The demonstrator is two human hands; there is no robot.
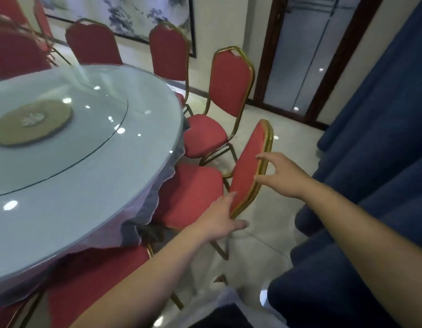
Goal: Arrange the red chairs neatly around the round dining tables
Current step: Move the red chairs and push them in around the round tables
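Our left grip lies flat, our right grip spreads unclenched, on the red chair beside the round bench; an uneven shove could twist it into the neighbouring chair.

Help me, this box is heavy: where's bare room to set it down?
Free: tiled floor between the nearest chair and the blue curtain, running back to the door; also the table's glass top outside the turntable. Crowded: chair seats pack the table's edge.
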